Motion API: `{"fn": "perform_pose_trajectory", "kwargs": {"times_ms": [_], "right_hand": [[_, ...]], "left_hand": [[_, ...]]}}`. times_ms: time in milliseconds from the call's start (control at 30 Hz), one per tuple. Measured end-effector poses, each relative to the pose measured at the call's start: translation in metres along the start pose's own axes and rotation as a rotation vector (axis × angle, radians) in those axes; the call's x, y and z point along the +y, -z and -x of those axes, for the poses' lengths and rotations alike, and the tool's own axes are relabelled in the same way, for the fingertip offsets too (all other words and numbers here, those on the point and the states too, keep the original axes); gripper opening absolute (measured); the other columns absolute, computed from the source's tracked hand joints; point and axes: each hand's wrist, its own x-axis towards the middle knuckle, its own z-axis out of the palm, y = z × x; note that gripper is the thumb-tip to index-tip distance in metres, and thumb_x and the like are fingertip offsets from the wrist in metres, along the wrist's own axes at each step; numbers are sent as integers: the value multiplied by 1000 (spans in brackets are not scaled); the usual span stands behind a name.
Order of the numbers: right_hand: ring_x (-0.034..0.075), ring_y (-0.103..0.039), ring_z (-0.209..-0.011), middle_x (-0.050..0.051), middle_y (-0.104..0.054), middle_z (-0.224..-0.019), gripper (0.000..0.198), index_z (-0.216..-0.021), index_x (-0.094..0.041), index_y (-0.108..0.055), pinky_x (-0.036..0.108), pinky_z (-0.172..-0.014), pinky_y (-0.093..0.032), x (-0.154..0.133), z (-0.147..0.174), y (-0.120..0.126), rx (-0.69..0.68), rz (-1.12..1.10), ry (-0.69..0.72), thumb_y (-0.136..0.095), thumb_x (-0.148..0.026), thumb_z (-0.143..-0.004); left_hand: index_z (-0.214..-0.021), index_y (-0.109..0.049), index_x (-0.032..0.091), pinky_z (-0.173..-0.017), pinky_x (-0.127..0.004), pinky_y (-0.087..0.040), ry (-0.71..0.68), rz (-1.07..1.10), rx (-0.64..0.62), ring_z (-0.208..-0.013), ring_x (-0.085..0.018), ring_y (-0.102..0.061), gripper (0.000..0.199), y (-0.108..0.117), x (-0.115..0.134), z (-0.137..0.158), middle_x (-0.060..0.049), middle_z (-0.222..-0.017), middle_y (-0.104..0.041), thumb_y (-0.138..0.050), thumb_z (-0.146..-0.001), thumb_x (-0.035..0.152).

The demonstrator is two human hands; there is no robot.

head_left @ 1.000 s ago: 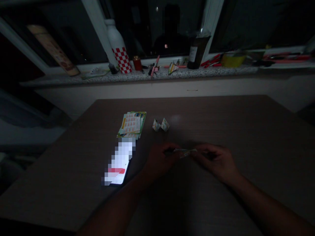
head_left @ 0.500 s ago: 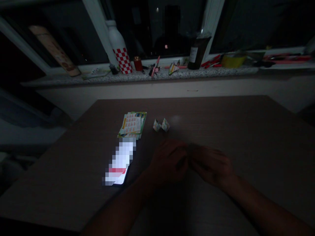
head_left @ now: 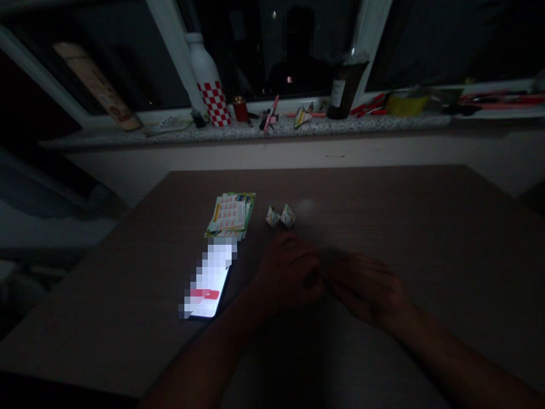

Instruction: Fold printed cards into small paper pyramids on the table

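Observation:
In the dim head view, my left hand (head_left: 292, 270) and my right hand (head_left: 366, 287) meet low over the table with fingers bent and pressed together. A small pale edge shows between the fingertips; the hands and the dark hide the rest of it, so its kind cannot be told. Just beyond my left hand stand two small folded paper pieces (head_left: 281, 216) with pointed tops, side by side. Left of them lies a stack of printed cards or leaflets (head_left: 230, 215). A lit phone (head_left: 210, 278) rests nearer to me, left of my left forearm.
The brown table (head_left: 417, 216) runs up to the wall below a stone windowsill (head_left: 255, 130). On the sill stand a red-checked white bottle (head_left: 213, 96), a small red jar (head_left: 240, 109), a dark pouch (head_left: 343, 94), a folded paper piece (head_left: 301, 117) and a yellow roll (head_left: 406, 104).
My left hand has shifted slightly, its fingers closer to the folded pieces. My right hand has stayed nearly in place. The view has moved a little; the things on the table lie as before.

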Motion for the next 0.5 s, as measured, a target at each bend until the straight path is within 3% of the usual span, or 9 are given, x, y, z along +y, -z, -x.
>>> {"fn": "perform_pose_trajectory", "kwargs": {"times_ms": [233, 500], "right_hand": [[20, -69, -72, 4, -71, -78, 28, -99, -22, -63, 31, -69, -58, -3, -4, 8, -46, 21, -48, -62, -5, -77], [22, -70, -74, 5, -72, -79, 24, -98, -26, -66, 34, -65, -60, 0, -4, 21, 46, 100, -165, -62, -11, -79]], "left_hand": [[-75, -60, 17, -84, -35, -43, 36, 3, -1, -79, -15, -63, 4, 8, -7, 2, -2, -84, -69, -60, -71, 17], [-78, -59, 19, -79, -34, -46, 292, 43, -12, -85, -19, -62, 10, 26, -16, 7, -4, -87, -67, -60, -68, 15]]}}
